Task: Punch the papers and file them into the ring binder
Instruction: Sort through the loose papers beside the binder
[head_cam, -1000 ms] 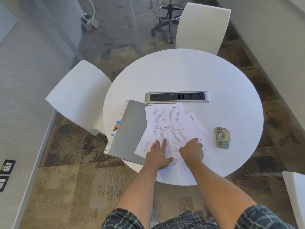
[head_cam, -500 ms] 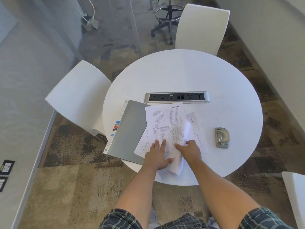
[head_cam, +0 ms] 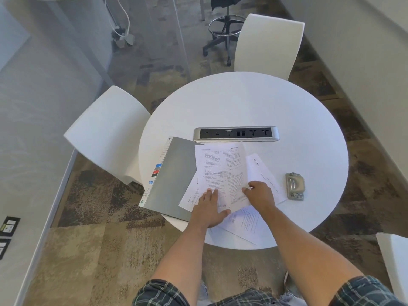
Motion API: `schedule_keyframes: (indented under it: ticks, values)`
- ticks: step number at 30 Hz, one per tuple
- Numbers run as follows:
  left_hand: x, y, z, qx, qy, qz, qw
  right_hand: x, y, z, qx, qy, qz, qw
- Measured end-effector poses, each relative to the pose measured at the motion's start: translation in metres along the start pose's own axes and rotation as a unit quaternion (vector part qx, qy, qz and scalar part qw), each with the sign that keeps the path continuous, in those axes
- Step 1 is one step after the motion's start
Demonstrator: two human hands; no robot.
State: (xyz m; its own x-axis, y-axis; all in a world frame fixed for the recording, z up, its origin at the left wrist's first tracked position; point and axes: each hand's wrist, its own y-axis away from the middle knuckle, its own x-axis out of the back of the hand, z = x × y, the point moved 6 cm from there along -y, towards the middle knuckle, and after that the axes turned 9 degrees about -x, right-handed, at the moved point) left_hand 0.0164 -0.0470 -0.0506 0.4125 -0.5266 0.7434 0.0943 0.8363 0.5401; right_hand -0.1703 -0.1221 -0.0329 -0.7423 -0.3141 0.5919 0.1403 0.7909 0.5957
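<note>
Several printed papers lie fanned on the near part of the round white table, partly over a closed grey ring binder at the left. My left hand presses flat on the lower edge of the top sheet, fingers apart. My right hand rests on the sheets beside it, fingertips on the top sheet's right edge. A grey hole punch sits on the table to the right of the papers, apart from both hands.
A silver power and socket strip is set into the table just behind the papers. White chairs stand at the left, at the back and at the lower right. One sheet overhangs the table's near edge.
My right hand lifted and curled a sheet's lower edge, then moved up and laid it flat again. My left hand stayed pressing on the papers.
</note>
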Motion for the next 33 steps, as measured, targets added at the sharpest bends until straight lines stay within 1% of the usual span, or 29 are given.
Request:
schedule_keyframes:
  ticks: [3,6,8,10,13,15,16,17,19,22,24,25,27,29,31,33]
  values:
    - [0.013,0.004,-0.002,0.022,0.080,0.084,0.993,0.008,-0.004,-0.007,0.030,-0.045,-0.025,0.998]
    - [0.027,0.007,-0.008,0.054,0.175,0.174,0.968,0.017,-0.003,-0.009,0.057,-0.135,-0.079,0.986]
    - [0.038,0.010,-0.009,0.070,0.254,0.224,0.938,0.024,0.003,-0.012,0.068,-0.207,-0.135,0.967]
    - [0.048,0.013,-0.012,0.099,0.315,0.257,0.908,0.031,0.012,-0.016,0.072,-0.258,-0.177,0.947]
    - [0.060,0.018,-0.019,0.138,0.401,0.300,0.855,0.041,0.020,-0.018,0.079,-0.291,-0.204,0.931]
    - [0.063,0.021,-0.026,0.161,0.465,0.311,0.813,0.045,0.021,-0.016,0.075,-0.298,-0.217,0.927]
    - [0.064,0.022,-0.030,0.169,0.482,0.314,0.800,0.045,0.021,-0.014,0.073,-0.294,-0.221,0.927]
    - [0.066,0.022,-0.033,0.171,0.488,0.318,0.795,0.045,0.021,-0.012,0.072,-0.282,-0.224,0.930]
    - [0.069,0.022,-0.041,0.163,0.482,0.327,0.796,0.043,0.020,-0.009,0.075,-0.229,-0.221,0.945]
    - [0.071,0.029,-0.047,0.164,0.465,0.332,0.804,0.037,0.013,0.003,0.070,-0.142,-0.190,0.969]
    - [0.071,0.035,-0.050,0.171,0.444,0.336,0.813,0.031,0.000,0.015,0.060,-0.067,-0.140,0.986]
    - [0.071,0.039,-0.051,0.176,0.430,0.339,0.818,0.031,-0.006,0.022,0.055,-0.005,-0.099,0.994]
    - [0.068,0.045,-0.055,0.191,0.402,0.339,0.829,0.034,-0.012,0.031,0.043,0.130,-0.010,0.991]
    - [0.062,0.049,-0.059,0.207,0.387,0.330,0.835,0.036,-0.014,0.035,0.040,0.195,0.039,0.979]
    - [0.057,0.051,-0.062,0.219,0.377,0.321,0.840,0.036,-0.015,0.034,0.049,0.240,0.057,0.968]
    - [0.055,0.053,-0.062,0.225,0.367,0.317,0.845,0.033,-0.016,0.034,0.047,0.284,0.044,0.957]
